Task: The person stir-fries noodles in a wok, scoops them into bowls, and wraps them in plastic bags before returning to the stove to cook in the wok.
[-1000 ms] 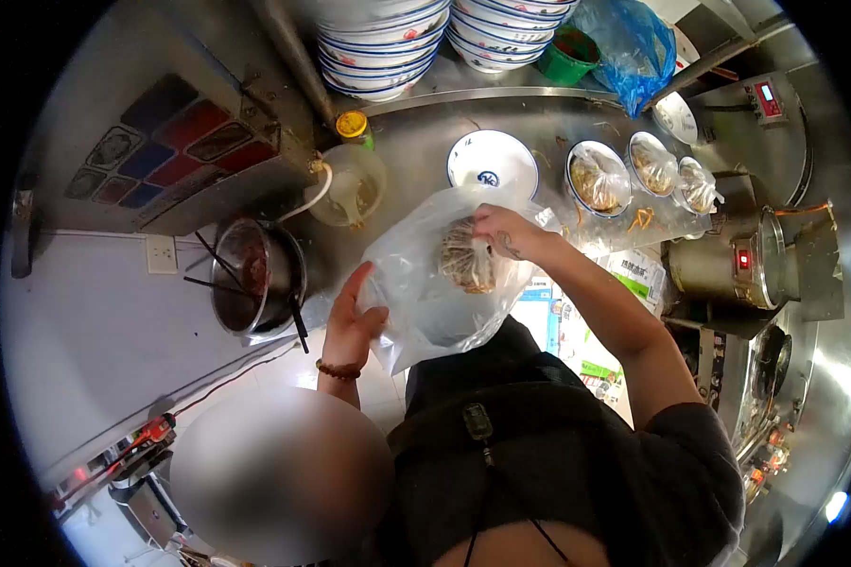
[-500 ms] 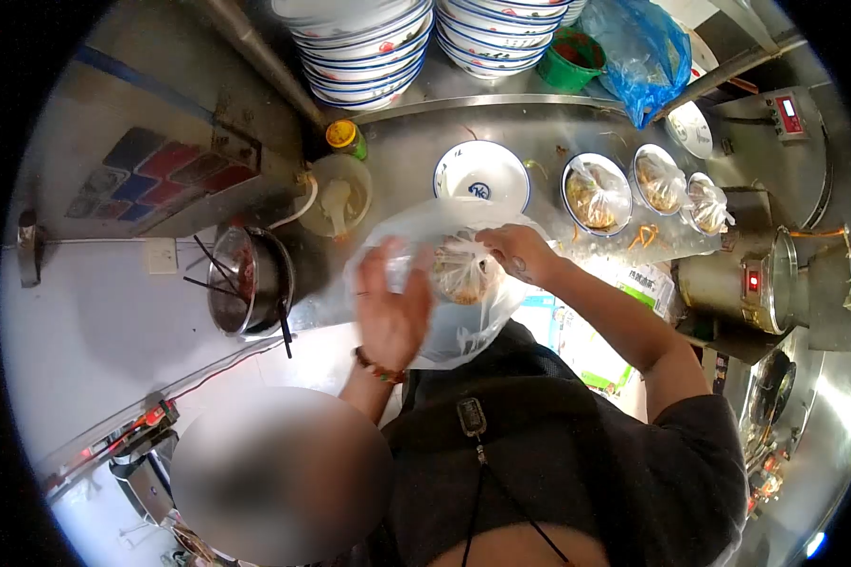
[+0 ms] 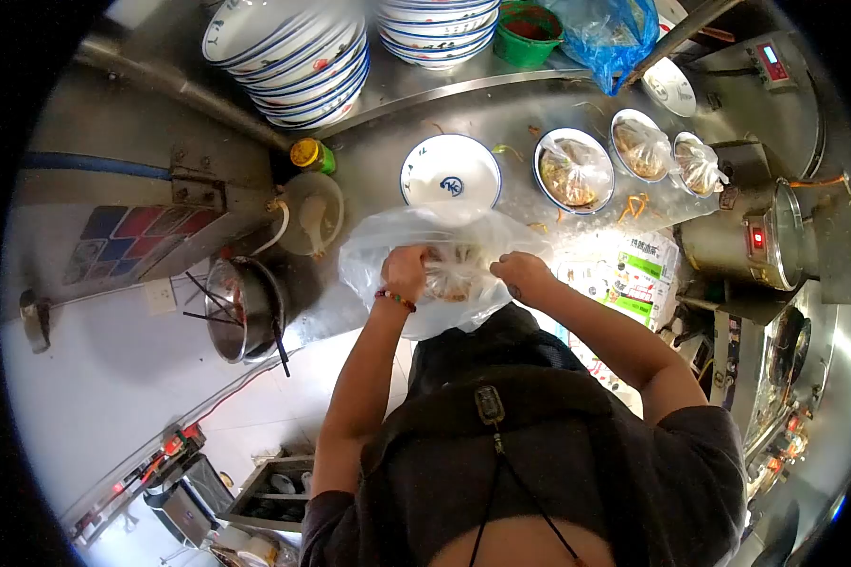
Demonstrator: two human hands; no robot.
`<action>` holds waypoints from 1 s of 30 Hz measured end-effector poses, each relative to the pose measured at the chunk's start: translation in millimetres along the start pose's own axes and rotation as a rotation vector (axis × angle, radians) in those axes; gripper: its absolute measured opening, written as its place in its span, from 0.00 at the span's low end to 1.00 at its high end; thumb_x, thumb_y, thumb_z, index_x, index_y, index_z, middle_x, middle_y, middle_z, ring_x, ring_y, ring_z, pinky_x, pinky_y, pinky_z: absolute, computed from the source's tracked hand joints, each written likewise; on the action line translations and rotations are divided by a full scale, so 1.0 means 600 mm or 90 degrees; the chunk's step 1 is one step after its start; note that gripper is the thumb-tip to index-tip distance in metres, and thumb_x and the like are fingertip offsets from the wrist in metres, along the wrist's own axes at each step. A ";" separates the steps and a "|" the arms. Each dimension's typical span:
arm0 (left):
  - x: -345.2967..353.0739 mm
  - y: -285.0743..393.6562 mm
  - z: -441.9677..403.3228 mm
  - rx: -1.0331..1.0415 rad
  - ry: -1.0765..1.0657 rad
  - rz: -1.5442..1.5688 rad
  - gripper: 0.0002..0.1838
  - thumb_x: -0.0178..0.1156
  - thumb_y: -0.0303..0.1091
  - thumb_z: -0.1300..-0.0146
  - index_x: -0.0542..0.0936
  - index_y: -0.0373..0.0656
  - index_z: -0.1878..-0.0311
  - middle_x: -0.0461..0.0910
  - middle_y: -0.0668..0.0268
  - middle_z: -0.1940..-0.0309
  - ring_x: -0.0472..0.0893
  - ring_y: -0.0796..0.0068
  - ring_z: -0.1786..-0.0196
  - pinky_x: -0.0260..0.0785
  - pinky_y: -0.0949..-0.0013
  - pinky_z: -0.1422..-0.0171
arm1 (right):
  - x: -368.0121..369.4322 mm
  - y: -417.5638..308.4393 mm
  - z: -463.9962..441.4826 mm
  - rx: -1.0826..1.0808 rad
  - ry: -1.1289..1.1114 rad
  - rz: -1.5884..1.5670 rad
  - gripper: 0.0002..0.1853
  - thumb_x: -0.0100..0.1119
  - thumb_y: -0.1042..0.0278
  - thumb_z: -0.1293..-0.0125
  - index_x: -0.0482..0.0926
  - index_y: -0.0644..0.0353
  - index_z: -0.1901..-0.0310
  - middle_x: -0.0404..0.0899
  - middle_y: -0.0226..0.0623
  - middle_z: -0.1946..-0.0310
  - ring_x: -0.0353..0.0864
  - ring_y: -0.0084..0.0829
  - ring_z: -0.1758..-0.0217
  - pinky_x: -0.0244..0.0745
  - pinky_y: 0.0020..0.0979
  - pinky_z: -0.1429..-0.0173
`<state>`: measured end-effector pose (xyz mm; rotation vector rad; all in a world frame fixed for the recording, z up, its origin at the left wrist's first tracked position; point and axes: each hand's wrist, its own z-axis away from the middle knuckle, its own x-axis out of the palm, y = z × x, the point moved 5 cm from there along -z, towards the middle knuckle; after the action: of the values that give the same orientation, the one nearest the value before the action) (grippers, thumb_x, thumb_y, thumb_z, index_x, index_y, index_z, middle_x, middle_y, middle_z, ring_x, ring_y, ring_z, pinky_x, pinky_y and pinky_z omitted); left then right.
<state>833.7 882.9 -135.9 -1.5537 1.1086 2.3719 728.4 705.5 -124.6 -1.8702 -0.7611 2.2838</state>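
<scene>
A large clear plastic bag [image 3: 373,250] hangs at the counter's front edge, with a smaller knotted bag of food [image 3: 452,282] inside it. My left hand [image 3: 408,272], a beaded bracelet at its wrist, is closed on the left part of the large bag. On the opposite side my right hand [image 3: 523,275] pinches the same bag with curled fingers. Just beyond it stands a white blue-rimmed bowl [image 3: 451,172] with a blue mark at its bottom. Several bowls to the right, such as the nearest bowl [image 3: 573,171], hold bagged food.
Stacked bowls [image 3: 303,80] and a green tub [image 3: 528,36] stand on the back shelf. A yellow-lidded jar [image 3: 312,154] and a shallow container with a ladle-like piece [image 3: 313,222] sit left. A metal pot [image 3: 241,307] with dark sticks stands at front left; a steel cooker [image 3: 761,236] is right.
My left hand has come down from above the bag and closed on it. My right hand has shifted slightly right from the inner bag to the large bag's side. The view has tilted.
</scene>
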 end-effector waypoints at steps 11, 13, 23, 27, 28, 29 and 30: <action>-0.264 0.133 0.145 -0.063 0.366 -0.362 0.20 0.63 0.31 0.51 0.80 0.49 0.52 0.68 0.51 0.43 0.66 0.47 0.41 0.61 0.54 0.38 | -0.218 0.182 0.008 0.308 0.515 0.257 0.18 0.62 0.71 0.53 0.78 0.57 0.56 0.79 0.43 0.60 0.79 0.45 0.56 0.74 0.36 0.53; -0.226 0.071 0.163 -0.113 0.319 -0.222 0.20 0.62 0.29 0.52 0.79 0.49 0.51 0.69 0.50 0.44 0.66 0.46 0.41 0.61 0.54 0.38 | -0.189 0.254 -0.008 0.308 0.470 0.263 0.17 0.62 0.72 0.54 0.79 0.58 0.57 0.80 0.43 0.61 0.79 0.45 0.59 0.75 0.36 0.55; -0.216 -0.016 0.217 -0.147 0.097 0.066 0.33 0.55 0.24 0.52 0.63 0.42 0.38 0.68 0.49 0.42 0.63 0.42 0.39 0.58 0.54 0.35 | -0.400 -0.027 0.012 0.084 0.259 -0.135 0.13 0.57 0.85 0.54 0.80 0.62 0.64 0.80 0.41 0.67 0.80 0.37 0.68 0.77 0.31 0.62; -0.239 -0.010 0.201 -0.105 0.080 0.183 0.35 0.55 0.24 0.54 0.63 0.43 0.37 0.66 0.50 0.41 0.63 0.43 0.38 0.55 0.56 0.33 | -0.399 -0.155 -0.028 -0.118 0.120 -0.216 0.13 0.58 0.85 0.56 0.80 0.59 0.67 0.79 0.37 0.70 0.79 0.35 0.65 0.76 0.30 0.63; -0.241 -0.009 0.202 -0.086 0.065 0.214 0.35 0.55 0.23 0.55 0.63 0.43 0.37 0.66 0.50 0.41 0.63 0.44 0.38 0.53 0.57 0.32 | -0.372 -0.175 -0.048 -0.153 0.105 -0.267 0.15 0.56 0.86 0.60 0.79 0.59 0.69 0.78 0.37 0.71 0.78 0.37 0.67 0.74 0.32 0.63; -0.244 -0.009 0.207 -0.081 0.064 0.213 0.35 0.55 0.23 0.55 0.63 0.43 0.37 0.66 0.50 0.41 0.63 0.44 0.38 0.53 0.57 0.32 | -0.327 -0.186 -0.071 -0.221 0.149 -0.252 0.16 0.54 0.87 0.61 0.79 0.58 0.68 0.78 0.36 0.72 0.77 0.36 0.65 0.73 0.33 0.60; -0.246 -0.009 0.212 -0.084 0.057 0.247 0.36 0.53 0.21 0.56 0.63 0.43 0.37 0.67 0.50 0.41 0.66 0.49 0.39 0.59 0.60 0.36 | -0.285 -0.203 -0.098 -0.255 0.123 -0.267 0.16 0.52 0.87 0.60 0.78 0.59 0.68 0.78 0.36 0.73 0.76 0.38 0.63 0.73 0.33 0.58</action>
<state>809.9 1008.8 11.1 -1.6274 1.4116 2.6908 796.8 766.1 73.7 -1.8108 -1.4993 1.7610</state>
